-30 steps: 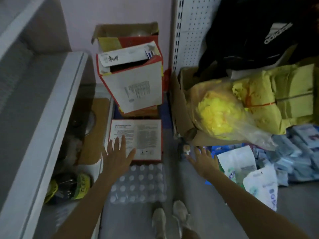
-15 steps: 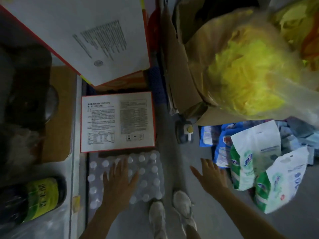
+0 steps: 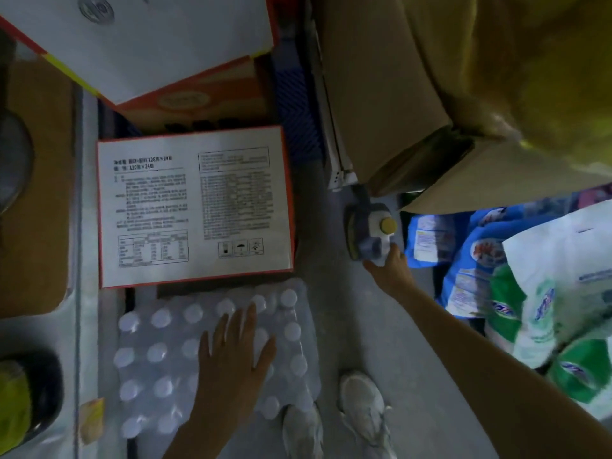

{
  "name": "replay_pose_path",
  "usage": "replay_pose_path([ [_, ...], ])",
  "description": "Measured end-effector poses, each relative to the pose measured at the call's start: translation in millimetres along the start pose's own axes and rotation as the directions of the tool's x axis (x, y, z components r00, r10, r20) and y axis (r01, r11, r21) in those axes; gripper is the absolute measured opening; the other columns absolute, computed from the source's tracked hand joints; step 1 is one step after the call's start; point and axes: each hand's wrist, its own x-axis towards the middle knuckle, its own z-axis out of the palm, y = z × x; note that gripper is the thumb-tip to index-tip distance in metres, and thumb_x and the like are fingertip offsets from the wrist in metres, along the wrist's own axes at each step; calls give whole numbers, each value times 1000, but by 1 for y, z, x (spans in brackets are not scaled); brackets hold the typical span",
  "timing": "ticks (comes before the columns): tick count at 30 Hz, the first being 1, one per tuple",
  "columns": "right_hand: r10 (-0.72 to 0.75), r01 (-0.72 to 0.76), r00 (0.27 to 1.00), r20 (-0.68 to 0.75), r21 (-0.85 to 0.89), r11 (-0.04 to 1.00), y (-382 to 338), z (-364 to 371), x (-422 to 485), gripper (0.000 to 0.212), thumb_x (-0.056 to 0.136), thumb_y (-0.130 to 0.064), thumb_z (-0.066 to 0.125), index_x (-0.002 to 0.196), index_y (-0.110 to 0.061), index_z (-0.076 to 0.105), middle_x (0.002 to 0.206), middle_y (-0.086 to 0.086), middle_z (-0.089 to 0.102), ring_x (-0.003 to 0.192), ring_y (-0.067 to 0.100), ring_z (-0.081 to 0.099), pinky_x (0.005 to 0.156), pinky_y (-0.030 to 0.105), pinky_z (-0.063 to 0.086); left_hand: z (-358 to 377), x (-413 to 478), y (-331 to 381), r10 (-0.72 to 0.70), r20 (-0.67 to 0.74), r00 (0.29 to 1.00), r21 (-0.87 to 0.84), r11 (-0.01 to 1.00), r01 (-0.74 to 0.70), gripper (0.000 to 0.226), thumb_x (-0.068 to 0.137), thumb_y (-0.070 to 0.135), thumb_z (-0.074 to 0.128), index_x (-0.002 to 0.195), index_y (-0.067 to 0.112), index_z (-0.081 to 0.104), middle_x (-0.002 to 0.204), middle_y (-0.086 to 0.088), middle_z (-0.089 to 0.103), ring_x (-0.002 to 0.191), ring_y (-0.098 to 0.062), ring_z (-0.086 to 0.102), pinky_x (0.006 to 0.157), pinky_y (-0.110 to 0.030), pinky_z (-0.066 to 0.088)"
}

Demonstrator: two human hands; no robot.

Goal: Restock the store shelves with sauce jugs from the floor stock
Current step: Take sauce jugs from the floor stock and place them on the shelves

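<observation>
A dark sauce jug [image 3: 366, 226] with a white handle and a yellow cap stands on the floor beside a brown cardboard box. My right hand [image 3: 390, 268] reaches it and its fingers curl round the jug's white handle. My left hand [image 3: 235, 356] lies flat, fingers spread, on a shrink-wrapped pack of water bottles [image 3: 159, 359]. Another dark jug with a yellow-green label [image 3: 23, 395] lies on the low shelf at the bottom left.
A red-edged printed carton [image 3: 195, 207] sits ahead of the bottle pack, with tilted cartons [image 3: 159, 44] behind it. A large cardboard box [image 3: 397, 94] looms on the right. Blue and green-white packets [image 3: 530, 293] crowd the floor at right. My white shoes [image 3: 361, 405] stand below.
I have leaned lower and closer. My right hand moved forward from the bare floor to the jug and took hold of its handle. My left hand stayed on the bottle pack.
</observation>
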Motion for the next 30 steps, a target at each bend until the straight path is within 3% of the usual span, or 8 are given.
replay_pose_path([
  [2,74,-75,997,12,167,983,-1,5,15,66,91,-19,63,144,-5,27,140,22,39,123,38,45,83,34,38,16,-5,-5,-14,14,1000,17,1000,13,77,101,52,2,128,9,61,132,-21,56,117,-42,57,86,-62,46],
  [6,185,-198,980,72,432,880,2,10,41,58,93,-16,59,143,-13,31,133,15,44,120,34,46,84,38,34,14,-15,-7,-80,51,995,-69,994,83,67,99,58,8,125,17,53,108,-13,71,91,-36,70,66,-58,53],
  [9,202,-225,974,99,432,874,2,7,52,36,98,-23,50,131,-8,46,115,15,51,99,25,49,81,35,36,19,-19,-14,-104,-14,994,-93,990,102,62,98,58,8,125,18,47,106,-14,71,89,-37,70,64,-59,53],
  [13,202,-201,978,40,404,892,4,10,45,33,99,-19,49,128,-4,48,109,14,51,89,23,51,74,30,40,13,-21,-31,-118,23,993,-84,989,119,64,96,61,11,124,17,48,107,-13,71,92,-38,69,67,-58,54],
  [18,163,-163,987,17,84,983,4,-5,12,57,79,-51,61,120,-12,59,107,17,51,102,31,50,92,43,42,-6,-32,-39,-82,-25,996,-87,993,79,63,79,54,38,128,14,44,113,-15,69,97,-41,67,70,-60,54],
  [22,106,-106,994,25,28,994,5,-18,-23,78,46,-72,71,109,-26,67,122,12,55,113,32,51,100,47,41,-32,-41,-33,-27,-75,997,-84,996,21,69,74,52,56,129,13,43,114,-16,68,99,-41,66,72,-61,51],
  [25,49,-47,998,25,-68,997,-28,-34,-69,69,63,-65,73,118,-24,62,126,11,48,119,33,46,104,48,37,-53,-49,-26,-25,-164,986,-159,987,-1,92,54,35,91,129,12,43,114,-18,67,101,-43,65,76,-64,50],
  [30,-208,201,978,19,-362,910,-80,-69,-133,57,80,-47,71,127,-21,54,136,5,37,128,28,33,106,40,24,-81,-56,-28,-16,-224,975,-195,980,-28,112,45,42,93,135,9,36,120,-22,63,107,-45,62,78,-63,50],
])
